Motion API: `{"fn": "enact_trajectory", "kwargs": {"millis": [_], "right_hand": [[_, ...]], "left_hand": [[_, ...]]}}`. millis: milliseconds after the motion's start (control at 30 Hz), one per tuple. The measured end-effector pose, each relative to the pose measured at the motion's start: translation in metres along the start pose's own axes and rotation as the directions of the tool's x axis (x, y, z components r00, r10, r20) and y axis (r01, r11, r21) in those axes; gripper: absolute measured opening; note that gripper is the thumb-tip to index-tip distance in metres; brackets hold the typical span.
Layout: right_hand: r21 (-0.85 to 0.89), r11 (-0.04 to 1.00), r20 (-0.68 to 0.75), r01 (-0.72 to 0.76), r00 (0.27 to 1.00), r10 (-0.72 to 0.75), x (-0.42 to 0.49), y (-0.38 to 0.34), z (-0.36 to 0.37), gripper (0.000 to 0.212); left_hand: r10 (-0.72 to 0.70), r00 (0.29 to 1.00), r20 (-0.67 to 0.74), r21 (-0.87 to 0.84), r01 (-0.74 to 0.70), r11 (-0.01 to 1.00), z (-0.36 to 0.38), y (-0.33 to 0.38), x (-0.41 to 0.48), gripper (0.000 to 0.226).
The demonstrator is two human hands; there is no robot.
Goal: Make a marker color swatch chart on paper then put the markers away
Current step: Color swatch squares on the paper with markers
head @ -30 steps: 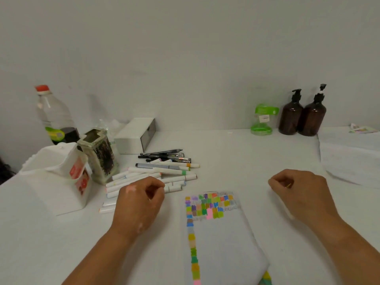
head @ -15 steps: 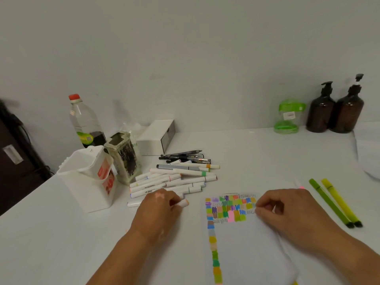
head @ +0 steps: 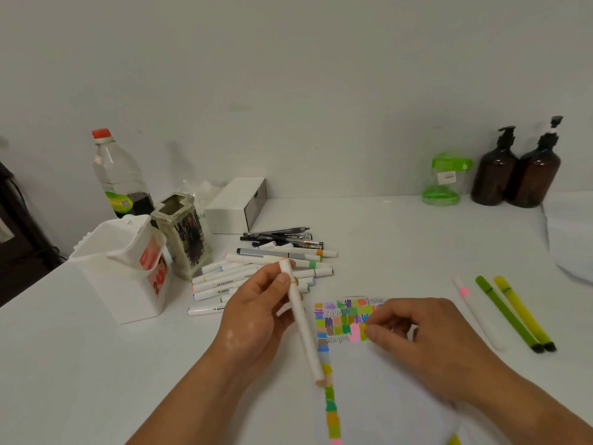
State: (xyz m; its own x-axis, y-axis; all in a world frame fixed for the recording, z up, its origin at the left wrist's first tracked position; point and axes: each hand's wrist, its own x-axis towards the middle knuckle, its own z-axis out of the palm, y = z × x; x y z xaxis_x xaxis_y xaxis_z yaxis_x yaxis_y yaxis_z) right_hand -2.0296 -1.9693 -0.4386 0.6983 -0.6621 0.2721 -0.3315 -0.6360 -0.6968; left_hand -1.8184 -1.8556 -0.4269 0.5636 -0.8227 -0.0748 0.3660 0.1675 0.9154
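A white desk (head: 401, 245) stood against a pale wall (head: 288, 91), where the left hand (head: 256, 316) gripped a white marker (head: 303, 326) over the swatched paper (head: 378, 396), the right hand (head: 426, 345) rested on it with curled fingers, and loose markers (head: 256, 271) lay beside a caddy (head: 128, 261).

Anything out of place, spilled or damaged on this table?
Nothing spilled. The carton holder beside the white caddy has a ragged, grimy rim. The marker pile lies loose, and three pens lie apart right of the paper. The left hand holds one marker.
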Motion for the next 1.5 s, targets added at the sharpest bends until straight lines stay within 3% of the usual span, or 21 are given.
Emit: {"fn": "enact_trajectory", "kwargs": {"millis": [133,200,300,367,400,467,533,633,767,900,1033,1167,1333,1400,1500], "right_hand": [[0.078,0.996,0.102,-0.034,0.994,0.026,-0.001,-0.003,0.005,0.038],[0.095,0.994,0.118,-0.049,0.992,0.038,0.000,-0.003,0.006,0.032],[0.198,0.978,0.022,-0.068,0.998,0.065,0.003,-0.003,0.003,0.019],[0.263,0.960,-0.055,-0.091,0.993,0.109,0.003,0.000,-0.001,0.015],[0.287,0.953,-0.077,-0.097,0.989,0.124,0.003,0.001,-0.003,0.016],[0.336,0.937,-0.099,-0.098,0.985,0.138,0.002,0.004,-0.006,0.018],[0.369,0.925,-0.109,-0.090,0.984,0.139,0.001,0.004,-0.007,0.019],[0.380,0.922,-0.102,-0.074,0.987,0.122,0.001,0.003,-0.006,0.018],[0.536,0.840,-0.029,-0.082,0.993,0.116,0.000,-0.002,-0.006,0.012],[0.641,0.759,0.067,-0.113,0.994,0.091,-0.002,-0.005,-0.007,0.013],[0.640,0.755,0.138,-0.141,0.988,0.068,-0.005,-0.009,0.001,0.024],[0.618,0.774,0.098,-0.135,0.991,0.095,-0.004,-0.008,0.004,0.011],[0.720,0.678,-0.056,-0.149,0.961,0.270,0.003,0.004,-0.005,0.006],[0.707,0.686,-0.056,-0.175,0.952,0.301,0.004,0.008,-0.009,0.015],[0.658,0.712,-0.005,-0.244,0.945,0.328,0.003,0.011,-0.006,0.016]], "left_hand": [[-0.046,0.997,0.054,-0.156,0.054,0.986,0.003,-0.008,0.002,0.020],[-0.042,0.993,0.108,-0.154,0.058,0.986,0.003,-0.011,0.001,0.018],[-0.005,0.988,0.154,-0.032,0.010,0.999,0.001,-0.013,0.000,0.014],[0.071,0.985,0.159,0.198,-0.102,0.975,-0.001,-0.012,0.000,0.018],[0.128,0.976,0.177,0.379,-0.188,0.906,-0.002,-0.013,-0.001,0.022],[0.201,0.941,0.272,0.672,-0.335,0.660,-0.003,-0.017,-0.005,0.027],[0.199,0.897,0.394,0.757,-0.439,0.484,-0.002,-0.024,-0.008,0.022],[0.185,0.833,0.521,0.762,-0.552,0.339,0.002,-0.028,-0.011,0.025],[0.131,0.823,0.552,0.762,-0.562,0.322,0.005,-0.025,-0.012,0.043],[0.135,0.782,0.609,0.720,-0.616,0.321,0.011,-0.023,-0.015,0.032],[0.166,0.746,0.644,0.691,-0.661,0.293,0.017,-0.024,-0.018,0.032],[0.178,0.786,0.592,0.743,-0.618,0.255,0.015,-0.028,-0.018,0.044],[-0.021,0.896,0.443,0.896,-0.443,-0.018,0.008,-0.033,-0.012,0.082],[-0.072,0.902,0.425,0.900,-0.430,-0.072,0.007,-0.031,-0.010,0.083],[-0.070,0.911,0.406,0.909,-0.410,-0.070,0.002,-0.023,-0.007,0.070]]}}
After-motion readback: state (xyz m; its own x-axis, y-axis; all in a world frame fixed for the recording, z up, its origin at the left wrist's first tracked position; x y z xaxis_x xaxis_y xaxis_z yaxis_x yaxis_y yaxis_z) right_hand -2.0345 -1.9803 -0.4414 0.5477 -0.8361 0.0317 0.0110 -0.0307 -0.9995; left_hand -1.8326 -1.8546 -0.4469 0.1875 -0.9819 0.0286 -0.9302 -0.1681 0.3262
